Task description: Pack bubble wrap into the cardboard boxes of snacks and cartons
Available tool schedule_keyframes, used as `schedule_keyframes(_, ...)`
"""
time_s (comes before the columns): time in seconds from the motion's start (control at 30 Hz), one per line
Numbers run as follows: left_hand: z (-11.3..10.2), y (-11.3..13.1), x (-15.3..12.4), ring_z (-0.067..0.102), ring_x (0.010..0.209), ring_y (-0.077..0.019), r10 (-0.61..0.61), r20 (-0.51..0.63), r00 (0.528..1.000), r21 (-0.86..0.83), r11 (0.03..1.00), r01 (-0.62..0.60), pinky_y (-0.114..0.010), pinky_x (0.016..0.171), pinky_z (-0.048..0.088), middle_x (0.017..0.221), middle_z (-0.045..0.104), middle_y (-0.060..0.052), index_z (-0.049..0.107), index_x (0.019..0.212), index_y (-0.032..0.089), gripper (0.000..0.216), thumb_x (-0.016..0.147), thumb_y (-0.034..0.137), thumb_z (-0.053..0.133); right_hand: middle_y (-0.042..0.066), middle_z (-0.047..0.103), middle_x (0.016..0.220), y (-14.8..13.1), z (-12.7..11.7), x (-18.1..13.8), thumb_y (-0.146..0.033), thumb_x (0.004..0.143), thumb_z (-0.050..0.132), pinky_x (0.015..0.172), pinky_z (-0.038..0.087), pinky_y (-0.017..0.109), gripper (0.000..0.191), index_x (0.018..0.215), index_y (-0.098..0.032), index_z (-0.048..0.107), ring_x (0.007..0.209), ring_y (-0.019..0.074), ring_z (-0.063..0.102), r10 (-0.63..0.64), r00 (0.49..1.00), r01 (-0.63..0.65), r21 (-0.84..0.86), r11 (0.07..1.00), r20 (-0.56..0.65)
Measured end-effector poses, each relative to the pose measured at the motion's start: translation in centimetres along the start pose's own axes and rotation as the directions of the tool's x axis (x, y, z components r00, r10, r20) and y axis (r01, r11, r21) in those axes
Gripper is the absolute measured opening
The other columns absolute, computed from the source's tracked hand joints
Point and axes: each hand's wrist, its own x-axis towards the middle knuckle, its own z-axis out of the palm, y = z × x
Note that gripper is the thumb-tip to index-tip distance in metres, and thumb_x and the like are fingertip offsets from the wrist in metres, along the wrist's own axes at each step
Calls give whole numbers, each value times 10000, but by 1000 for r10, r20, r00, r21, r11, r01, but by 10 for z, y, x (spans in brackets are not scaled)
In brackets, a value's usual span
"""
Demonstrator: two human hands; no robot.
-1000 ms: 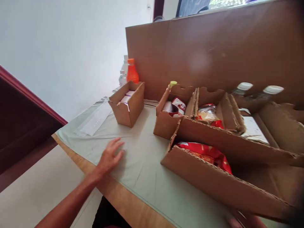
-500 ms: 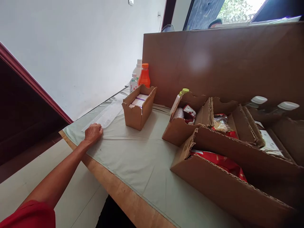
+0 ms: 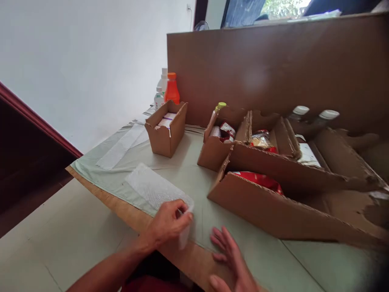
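Note:
My left hand [image 3: 172,221] is closed on one end of a bubble wrap sheet [image 3: 152,182] near the front edge of the table. The rest of that sheet trails back over the pale green cloth [image 3: 188,178], and its gripped end hangs down past the fingers. To the right, my right hand [image 3: 229,259] has its fingers apart and holds nothing. A second strip of bubble wrap [image 3: 117,148] lies farther back on the left. Beyond the sheets stands a small cardboard box [image 3: 164,140] with white and purple packs [image 3: 166,120] inside.
Several cardboard bins [image 3: 258,211] fill the right side, one holding a red packet [image 3: 258,180]. An orange bottle [image 3: 172,89] and white bottles [image 3: 159,98] stand at the back left. A tall cardboard panel [image 3: 243,65] rises behind. The wooden table edge [image 3: 121,205] runs along the front.
My left hand has drawn a bubble wrap sheet toward me and to the right, leaving another strip behind. My right hand has come into view. The view has shifted right.

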Motion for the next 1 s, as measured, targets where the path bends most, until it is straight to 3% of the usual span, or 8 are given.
schedule_keyframes(0.17,38,18,-33,679,839,-176,169,51,984,-213,965,-155,-246,665,535,991,751,-57,704,1063,193,250,898,353,606,136,730,1204,-26,20,19,-545,888,626,862,593,387,774,1535,-166,439,1017,274,731,259,948,-243,104,964,-183)
schedule_keyframes(0.37,26,-5,-51,695,986,-211,334,-70,940,-114,934,-340,-355,875,586,1046,738,-71,676,1065,223,192,919,171,564,32,703,766,-13,-56,6,-596,834,584,583,518,329,721,1398,-146,585,611,208,621,302,879,-377,-149,914,-369)
schedule_keyframes(0.57,41,1,-41,682,1031,-245,437,-74,897,-21,898,-439,-402,871,598,1085,728,-110,684,1066,215,217,904,126,569,178,687,1253,1,-98,-28,-540,899,567,833,568,461,573,1320,-156,617,1035,322,688,-41,748,-372,-470,800,-662)
schedule_keyframes(0.63,46,6,-35,669,1054,-247,488,-64,870,-1,872,-489,-419,921,575,1096,724,-111,683,1061,208,209,907,124,571,151,693,1255,-6,-74,-23,-396,966,556,911,558,469,392,1294,-195,628,1098,309,674,-204,797,-211,-578,788,-568)
schedule_keyframes(0.73,45,2,-26,680,995,-220,465,-5,885,-6,885,-465,-373,889,568,1052,728,-89,691,1053,217,204,935,155,536,112,695,1288,-23,-10,2,-175,970,518,1000,532,449,319,1260,-223,643,1191,275,639,-391,896,161,-668,727,-210)
schedule_keyframes(0.83,32,-16,-14,675,784,-191,267,-27,963,15,964,-267,-333,742,566,930,730,-64,703,1025,212,199,931,275,541,110,634,1421,-36,39,31,-128,938,534,1047,507,471,357,1266,-204,652,1333,291,552,-316,944,294,-659,692,89)
schedule_keyframes(0.9,20,-30,-4,652,695,-187,77,-47,996,-16,997,-78,-326,663,549,861,724,-57,706,999,196,264,889,397,573,105,592,1482,-31,43,35,-184,951,570,1078,483,492,364,1309,-203,636,1390,299,503,-258,952,300,-667,682,165)
schedule_keyframes(1.0,5,-39,9,636,646,-187,-180,71,981,-156,969,189,-293,565,513,758,686,-33,698,1031,179,441,835,561,599,102,586,1493,-7,4,4,-232,980,556,1082,467,510,384,1359,-216,616,1401,302,498,-236,968,219,-737,640,83)
